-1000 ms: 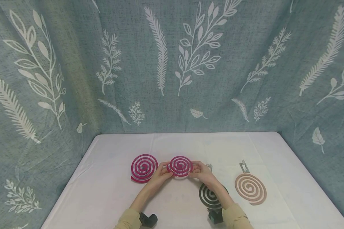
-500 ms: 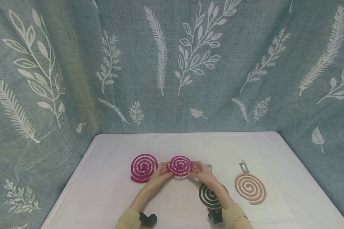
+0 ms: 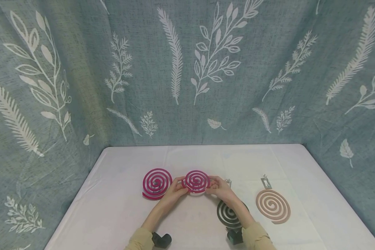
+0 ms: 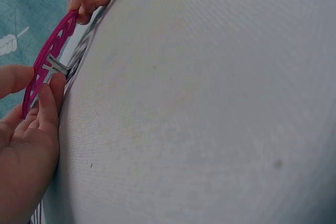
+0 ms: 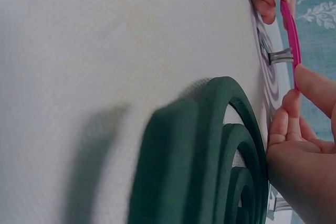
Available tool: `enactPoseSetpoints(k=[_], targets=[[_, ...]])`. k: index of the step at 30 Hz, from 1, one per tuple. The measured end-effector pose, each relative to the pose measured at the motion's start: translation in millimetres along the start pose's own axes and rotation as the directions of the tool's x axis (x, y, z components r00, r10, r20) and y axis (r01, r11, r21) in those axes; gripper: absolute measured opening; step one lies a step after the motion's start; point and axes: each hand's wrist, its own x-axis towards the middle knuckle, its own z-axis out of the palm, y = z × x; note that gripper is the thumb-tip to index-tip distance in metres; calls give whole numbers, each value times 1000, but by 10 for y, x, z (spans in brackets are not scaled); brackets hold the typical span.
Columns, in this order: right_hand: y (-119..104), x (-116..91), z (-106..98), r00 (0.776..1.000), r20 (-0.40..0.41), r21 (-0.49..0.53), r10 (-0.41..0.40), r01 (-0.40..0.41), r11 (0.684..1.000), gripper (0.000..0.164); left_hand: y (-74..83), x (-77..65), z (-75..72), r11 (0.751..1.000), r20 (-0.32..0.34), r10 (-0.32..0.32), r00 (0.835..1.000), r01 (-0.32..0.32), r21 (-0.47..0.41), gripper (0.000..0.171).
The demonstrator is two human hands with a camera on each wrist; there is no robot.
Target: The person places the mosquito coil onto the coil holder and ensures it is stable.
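head view: your left hand point(image 3: 175, 191) and right hand point(image 3: 222, 190) pinch opposite edges of the pink coil point(image 3: 196, 181), so it lies midway, neither hand nearer. it is round, without a long axis, roughly level over the stand point(image 4: 62, 69); whether its prongs touch, you cannot quite tell.

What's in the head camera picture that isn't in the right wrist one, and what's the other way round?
Only the head view shows the tan spiral and the beige sleeves. Only the right wrist view shows the pink spiral edge-on, with grey metal prongs plain to see beside its underside. Both show that spiral held by the left grip and right grip, the green spiral, the white table and the leafy curtain.
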Motion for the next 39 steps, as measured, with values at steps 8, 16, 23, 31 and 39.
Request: enactPoseSetpoints(k=[8,16,23,31,39], targets=[[8,9,-1,1000,4,7,-6,6,1000,66,-18,4,-9,1000,10,7,1000,-7,4,53],[4,-6,-4,1000,11,8,-18,18,1000,65,-9,-6,-10,1000,10,9,1000,-9,7,52],[1,-10,-7,1000,14,9,-23,23,1000,64,20,-19,4,1000,6,11,1000,-11,-9,51],[1,-9,-5,1000,5,8,-19,19,1000,63,21,-15,4,1000,0,10,1000,-10,-1,52],[-11,-16,-3,1000,10,8,-19,19,1000,63,6,-3,-2,1000,13,18,1000,-18,-12,52]])
